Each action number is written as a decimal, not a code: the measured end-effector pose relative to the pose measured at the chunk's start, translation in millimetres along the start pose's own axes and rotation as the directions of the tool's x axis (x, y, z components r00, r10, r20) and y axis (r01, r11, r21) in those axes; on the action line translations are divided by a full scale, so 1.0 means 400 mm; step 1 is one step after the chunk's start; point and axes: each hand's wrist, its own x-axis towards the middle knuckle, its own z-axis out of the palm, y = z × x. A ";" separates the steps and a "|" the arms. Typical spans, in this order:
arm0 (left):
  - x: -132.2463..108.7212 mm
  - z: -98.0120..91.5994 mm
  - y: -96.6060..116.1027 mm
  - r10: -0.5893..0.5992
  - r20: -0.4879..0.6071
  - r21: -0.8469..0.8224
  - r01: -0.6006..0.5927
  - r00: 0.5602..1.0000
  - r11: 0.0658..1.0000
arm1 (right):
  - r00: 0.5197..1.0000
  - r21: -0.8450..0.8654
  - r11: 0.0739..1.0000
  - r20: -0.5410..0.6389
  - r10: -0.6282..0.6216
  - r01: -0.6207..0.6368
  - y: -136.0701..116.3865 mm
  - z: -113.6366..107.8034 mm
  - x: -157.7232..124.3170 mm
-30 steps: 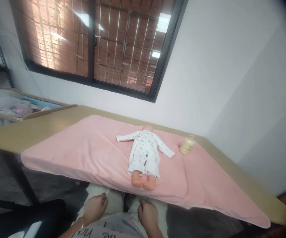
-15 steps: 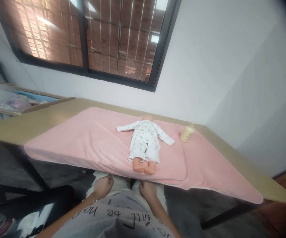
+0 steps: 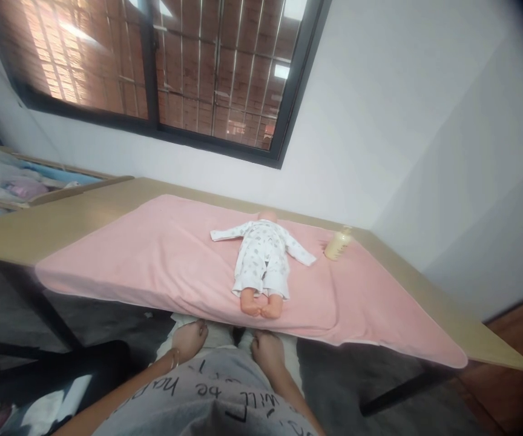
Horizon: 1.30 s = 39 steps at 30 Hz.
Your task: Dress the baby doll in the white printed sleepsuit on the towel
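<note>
My left hand rests on my left thigh with its fingers curled in, and my right hand lies curled on the right thigh. Neither shows an object in it. Both are below the near edge of the table. Beyond them a doll in a white patterned outfit lies on a pink blanket, feet toward me and sleeves spread. A yellowish pump bottle stands on the blanket to the right of the doll.
The blanket covers much of a wooden table. A barred window is in the wall behind. At the left is a wooden crib with cloths inside. Dark table legs stand below.
The view has shifted slightly, so the table and the things on it appear a little further left. Both hands remain on the thighs.
</note>
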 end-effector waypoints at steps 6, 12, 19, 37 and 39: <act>-0.002 -0.001 0.011 0.059 -0.016 -0.010 -0.059 0.998 0.998 | 1.000 -0.007 1.000 -0.025 0.019 -0.019 0.010 0.005 -0.010; 0.003 0.006 0.016 0.068 -0.003 0.006 -0.068 0.998 0.998 | 1.000 -0.027 1.000 -0.018 0.010 -0.010 0.002 0.009 -0.012; -0.008 0.009 0.006 0.105 0.012 0.041 -0.105 0.994 0.994 | 0.999 -0.042 0.999 0.020 -0.029 0.030 -0.029 0.009 0.000; -0.018 0.056 -0.041 0.151 -0.011 -0.021 -0.152 0.988 0.988 | 0.994 -0.028 0.996 0.082 -0.077 0.080 -0.062 0.025 -0.005; -0.017 0.058 -0.041 0.181 -0.050 -0.021 -0.182 0.982 0.983 | 0.993 -0.010 0.995 0.058 -0.099 0.100 -0.055 0.037 -0.001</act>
